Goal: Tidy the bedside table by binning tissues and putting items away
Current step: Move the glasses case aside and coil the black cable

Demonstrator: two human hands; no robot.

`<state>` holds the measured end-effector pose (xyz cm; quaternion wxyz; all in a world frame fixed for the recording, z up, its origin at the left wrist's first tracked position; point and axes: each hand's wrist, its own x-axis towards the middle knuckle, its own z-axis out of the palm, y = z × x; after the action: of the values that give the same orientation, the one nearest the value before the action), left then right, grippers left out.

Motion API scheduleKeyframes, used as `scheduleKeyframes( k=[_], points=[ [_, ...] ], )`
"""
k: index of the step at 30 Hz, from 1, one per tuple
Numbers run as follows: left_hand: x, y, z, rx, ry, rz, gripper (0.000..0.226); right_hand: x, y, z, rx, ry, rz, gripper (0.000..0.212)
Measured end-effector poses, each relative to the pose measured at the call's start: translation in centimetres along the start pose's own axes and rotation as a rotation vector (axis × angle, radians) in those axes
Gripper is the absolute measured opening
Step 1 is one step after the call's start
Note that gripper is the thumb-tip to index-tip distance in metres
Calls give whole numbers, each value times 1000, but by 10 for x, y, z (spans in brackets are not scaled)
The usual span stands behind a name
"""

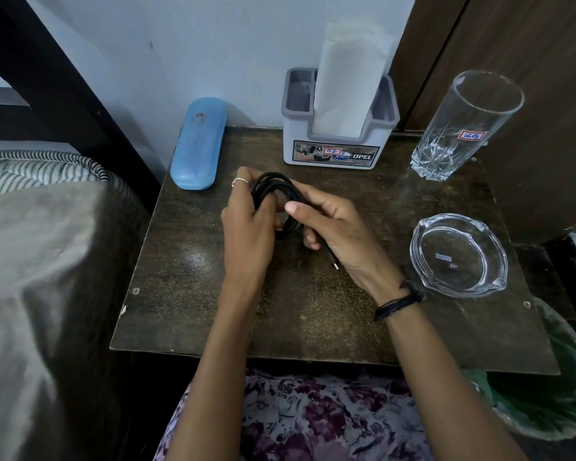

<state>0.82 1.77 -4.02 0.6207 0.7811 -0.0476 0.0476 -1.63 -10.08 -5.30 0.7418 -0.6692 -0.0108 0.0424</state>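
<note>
A black cable [281, 204], wound into a loose coil, is held just above the middle of a dark wooden table [187, 314] by both hands. The left hand [246, 224] is curled round the coil's left side; the right hand [333, 231] pinches its right side, thumb on top. One plug end hangs free beneath the right palm.

Risks, as judged from here: the coil could spring open if either grip is loosened before it is secured — the loops look slack. The dangling plug could catch or knock the table. A wide sweep of the right arm could strike the ashtray [459, 256], which lies close beside the wrist, or tip the tall glass [466, 124] standing further back.

Counted: one cable, one blue case [198, 144], one holder [340, 128] with a stack of tissues [348, 81] — their number cannot be told — one glass, one ashtray. No loose tissues are seen on the table.
</note>
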Motion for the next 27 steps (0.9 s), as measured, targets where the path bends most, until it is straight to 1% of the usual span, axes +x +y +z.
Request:
scheduleKeyframes(
  k=[3, 6, 9, 11, 14, 15, 16, 18, 20, 21, 24, 27],
  points=[
    [0, -3, 0, -52, 23, -32, 11, 0, 0, 8, -155, 99, -73, 34],
    [1, -4, 0, -56, -14, -44, 13, 0, -3, 11, -296, 191, -133, 31],
    [4, -7, -1, 68, -108, 15, 19, -3, -7, 7, -418, 235, -152, 29],
    [5, -7, -2, 166, -152, 70, 29, -5, -8, 3, -517, 237, -156, 30],
    [4, -4, -2, 307, -140, 122, 50, -5, -10, 0, -619, 210, -179, 30],
    [3, -3, -1, 353, -137, 145, 53, -5, -10, -1, -637, 204, -191, 30],
    [2, -3, -1, 397, -143, 172, 51, -5, -10, -2, -655, 199, -206, 30],
    [2, -2, 1, 451, -164, 221, 36, -6, -10, -3, -685, 189, -230, 30],
    [1, 0, 3, 429, -189, 232, 21, -6, -11, -4, -686, 189, -243, 30],
    [1, 1, 3, 407, -202, 230, 17, -6, -11, -4, -672, 194, -246, 30],
    [-1, 5, 5, 380, -208, 222, 15, -6, -11, -4, -601, 221, -252, 28],
    [-2, 6, 6, 365, -167, 207, 11, -6, -11, -5, -506, 259, -238, 28]
  ],
)
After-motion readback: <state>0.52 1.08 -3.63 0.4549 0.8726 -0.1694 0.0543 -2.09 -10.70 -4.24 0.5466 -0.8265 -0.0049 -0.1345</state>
